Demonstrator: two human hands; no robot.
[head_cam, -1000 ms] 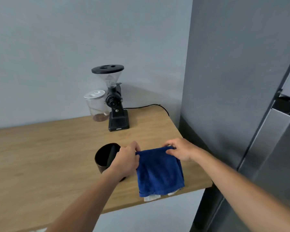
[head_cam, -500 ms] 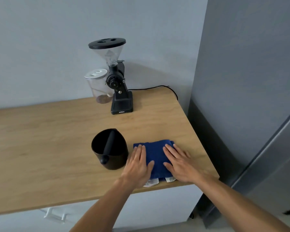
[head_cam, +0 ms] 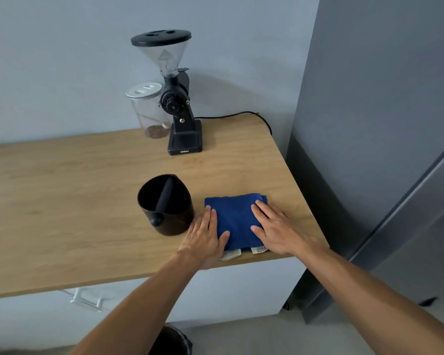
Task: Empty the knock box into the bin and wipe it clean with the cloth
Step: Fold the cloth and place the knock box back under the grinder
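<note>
1. Head view, nearest us: a dark round bin (head_cam: 173, 339) shows at the bottom edge, on the floor below the bench (head_cam: 62, 201).
2. Our left hand (head_cam: 205, 239) and right hand (head_cam: 277, 231) lie palm-down on the folded blue cloth (head_cam: 235, 216) near the bench's front edge; the fingers are spread flat and grip nothing, only pressing the cloth.
3. Just beside the left hand, to its left and slightly farther back, the black knock box (head_cam: 166, 208) stands upright, its bar running front to back across the open mouth. The left hand is the nearer one, so we judge it the natural hand for any lift.
4. We cannot tell whether grounds remain inside; the interior reads only as dark.
5. Farther back stand the coffee grinder (head_cam: 182, 119) and a clear jar (head_cam: 149, 111) against the wall.
6. Compared with half a second ago, hands, cloth and box sit much the same; a second ago we held the cloth up by its top corners.
</note>
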